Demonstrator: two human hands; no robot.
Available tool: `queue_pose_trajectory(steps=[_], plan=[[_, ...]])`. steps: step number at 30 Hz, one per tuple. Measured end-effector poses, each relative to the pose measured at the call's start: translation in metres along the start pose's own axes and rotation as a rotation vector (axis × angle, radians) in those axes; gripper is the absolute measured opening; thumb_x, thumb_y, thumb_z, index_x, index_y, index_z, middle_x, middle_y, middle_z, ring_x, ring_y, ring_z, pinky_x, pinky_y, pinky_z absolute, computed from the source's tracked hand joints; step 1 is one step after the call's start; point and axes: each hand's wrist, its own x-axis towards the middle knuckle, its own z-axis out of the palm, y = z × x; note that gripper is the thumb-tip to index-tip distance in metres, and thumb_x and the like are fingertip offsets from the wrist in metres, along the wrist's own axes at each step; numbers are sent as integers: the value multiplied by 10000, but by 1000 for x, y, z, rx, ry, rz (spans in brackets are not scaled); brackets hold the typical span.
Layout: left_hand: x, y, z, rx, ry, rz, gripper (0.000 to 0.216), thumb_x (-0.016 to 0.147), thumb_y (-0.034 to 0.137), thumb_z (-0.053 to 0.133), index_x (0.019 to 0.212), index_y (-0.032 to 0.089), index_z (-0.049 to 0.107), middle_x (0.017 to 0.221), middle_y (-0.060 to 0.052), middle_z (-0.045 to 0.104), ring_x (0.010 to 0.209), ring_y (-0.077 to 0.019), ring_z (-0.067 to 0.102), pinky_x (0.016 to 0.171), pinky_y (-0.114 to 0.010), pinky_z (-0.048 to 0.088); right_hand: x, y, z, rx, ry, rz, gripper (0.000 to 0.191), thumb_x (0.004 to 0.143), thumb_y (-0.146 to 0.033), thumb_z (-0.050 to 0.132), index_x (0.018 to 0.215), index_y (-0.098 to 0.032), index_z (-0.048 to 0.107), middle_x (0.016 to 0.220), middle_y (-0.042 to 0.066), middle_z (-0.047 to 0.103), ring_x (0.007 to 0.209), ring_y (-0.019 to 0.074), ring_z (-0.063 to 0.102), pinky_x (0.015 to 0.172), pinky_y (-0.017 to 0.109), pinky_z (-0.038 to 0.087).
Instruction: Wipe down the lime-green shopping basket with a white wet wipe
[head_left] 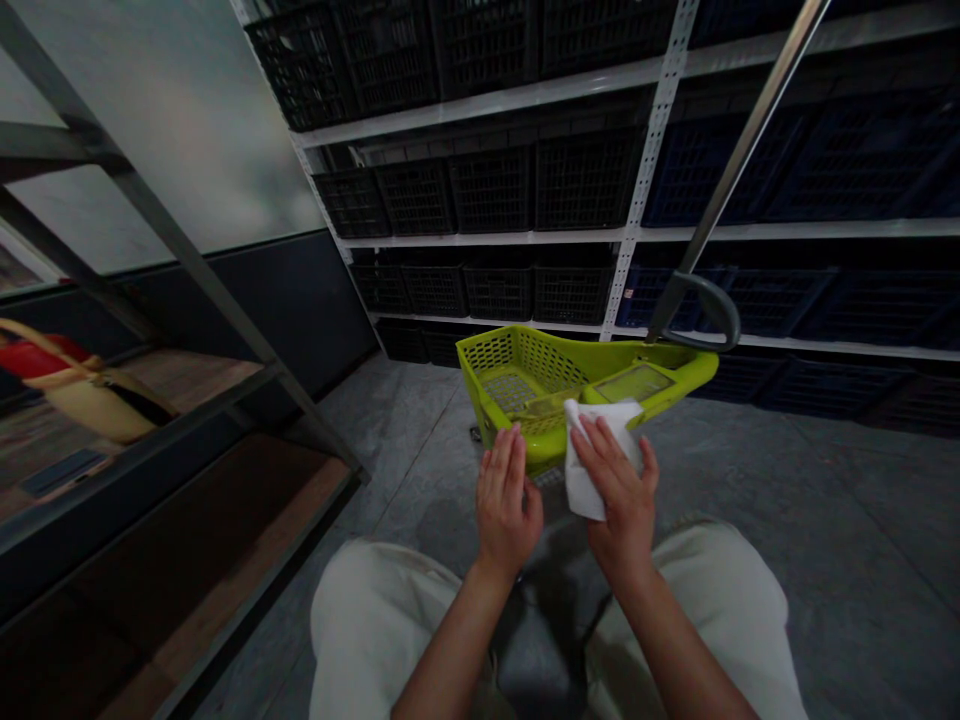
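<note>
In front of my knees is a lime-green plastic basket (551, 447) with perforated walls and a narrowing right end. My right hand (616, 490) presses a white cloth or paper wipe (587, 492) against its near rim, fingers laid over the wipe. At the near left corner, my left hand (508, 500) has its fingers stretched out against or just beside the rim; I cannot tell whether it touches. Nothing shows in that hand. A grey loop handle (720, 310) and a metal pole (750, 140) rise from the right end of the basket.
White metal shelving (637, 190) with black crates (491, 185) and dark blue crates (832, 165) stands along the back. On the left is a metal-framed rack (225, 300) holding a yellowish bag (97, 400). Grey floor (405, 440) lies around the basket.
</note>
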Motion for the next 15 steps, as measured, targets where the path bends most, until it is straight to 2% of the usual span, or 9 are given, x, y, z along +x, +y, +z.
queue_pose_trajectory(steps=[2,4,10,12,15], plan=[[-1,-1,0,-10,5,1,657,925,89,433,1547,155,232,1499,-151,484,1471,-197,331,1169,-415,355,-2,-11,2,58,-66,-105,518,955,-157,375,1457,-272,424,1412,73,584,1378,192,476,1209,470,149],[-1,-1,-1,-10,8,8,655,924,88,439,1545,150,239,1496,-154,488,1473,-194,328,1174,-406,345,-4,-11,2,74,-100,-148,506,959,-163,375,1448,-279,435,1398,66,598,1368,186,488,1212,462,145],[2,-1,-2,7,-3,15,682,902,53,416,1549,160,227,1484,-146,505,1467,-198,341,1167,-420,357,-1,16,-2,-60,54,62,486,957,-198,417,1430,-297,465,1425,75,571,1377,216,480,1199,486,149],[1,0,-1,2,10,11,674,910,57,415,1549,157,225,1484,-150,504,1473,-192,328,1167,-417,355,-1,8,0,-33,39,57,497,951,-184,418,1435,-292,457,1426,78,570,1378,215,478,1200,488,156],[-1,0,0,-24,12,5,632,944,107,408,1548,155,228,1492,-158,492,1477,-197,318,1165,-424,357,-5,-14,7,48,-21,-63,514,952,-168,399,1454,-275,430,1403,76,591,1372,195,485,1209,478,155]])
